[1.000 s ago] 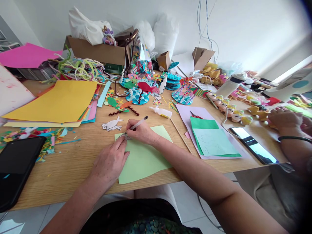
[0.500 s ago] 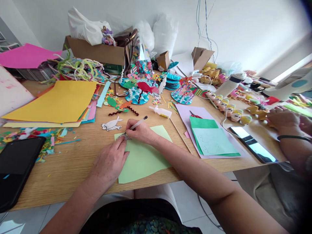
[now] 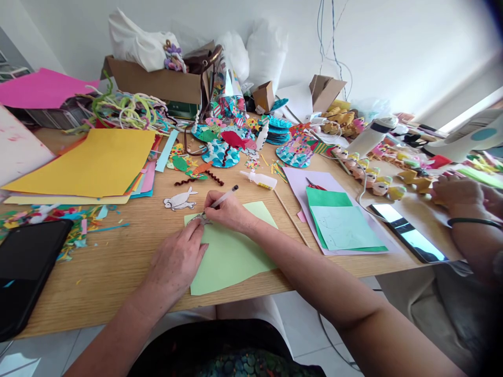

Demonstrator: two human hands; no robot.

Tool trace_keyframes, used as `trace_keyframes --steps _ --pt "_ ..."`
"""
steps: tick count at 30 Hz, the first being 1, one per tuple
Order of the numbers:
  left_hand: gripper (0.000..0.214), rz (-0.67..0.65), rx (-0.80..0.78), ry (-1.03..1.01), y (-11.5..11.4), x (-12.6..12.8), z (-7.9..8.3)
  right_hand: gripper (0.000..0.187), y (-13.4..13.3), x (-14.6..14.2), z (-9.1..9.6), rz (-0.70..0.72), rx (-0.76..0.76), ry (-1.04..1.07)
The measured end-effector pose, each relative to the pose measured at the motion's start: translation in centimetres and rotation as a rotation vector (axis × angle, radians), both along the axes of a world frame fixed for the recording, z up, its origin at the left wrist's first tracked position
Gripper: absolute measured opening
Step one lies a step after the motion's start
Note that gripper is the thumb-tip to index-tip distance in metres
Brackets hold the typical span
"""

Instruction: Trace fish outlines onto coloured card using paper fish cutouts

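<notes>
Right hand [image 3: 226, 210] pinches a pen [image 3: 225, 196], green paper [image 3: 231, 262] spreading toward five o'clock; left hand [image 3: 177, 260], fingers extended, presses a cutout [image 3: 206, 222] at one o'clock.

In the left foreground I note a black phone [image 3: 31, 272], paper scraps [image 3: 70, 212] beside it. Yellow paper [image 3: 88, 162] tops coloured sheets [image 3: 148, 179]. At the back I record a cardboard box [image 3: 157, 84] bearing a white bag [image 3: 135, 44]; at right, a second phone [image 3: 408, 233] lies face up.
</notes>
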State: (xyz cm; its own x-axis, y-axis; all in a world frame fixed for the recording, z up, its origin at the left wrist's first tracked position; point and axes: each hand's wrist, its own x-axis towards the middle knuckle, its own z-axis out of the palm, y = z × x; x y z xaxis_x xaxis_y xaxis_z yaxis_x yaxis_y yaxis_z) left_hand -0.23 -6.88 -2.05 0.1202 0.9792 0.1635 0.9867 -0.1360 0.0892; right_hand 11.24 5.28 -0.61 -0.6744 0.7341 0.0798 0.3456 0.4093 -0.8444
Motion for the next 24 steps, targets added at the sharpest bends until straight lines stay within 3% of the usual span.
trace_keyframes --steps 8,24 --pt "0.036 -0.018 0.017 -0.018 0.10 -0.18 -0.38 0.005 -0.04 0.18 0.11 -0.002 -0.002 0.002" --pt "0.037 0.020 -0.139 -0.005 0.66 -0.31 0.52 0.009 -0.86 0.42 0.24 -0.012 0.053 -0.016"
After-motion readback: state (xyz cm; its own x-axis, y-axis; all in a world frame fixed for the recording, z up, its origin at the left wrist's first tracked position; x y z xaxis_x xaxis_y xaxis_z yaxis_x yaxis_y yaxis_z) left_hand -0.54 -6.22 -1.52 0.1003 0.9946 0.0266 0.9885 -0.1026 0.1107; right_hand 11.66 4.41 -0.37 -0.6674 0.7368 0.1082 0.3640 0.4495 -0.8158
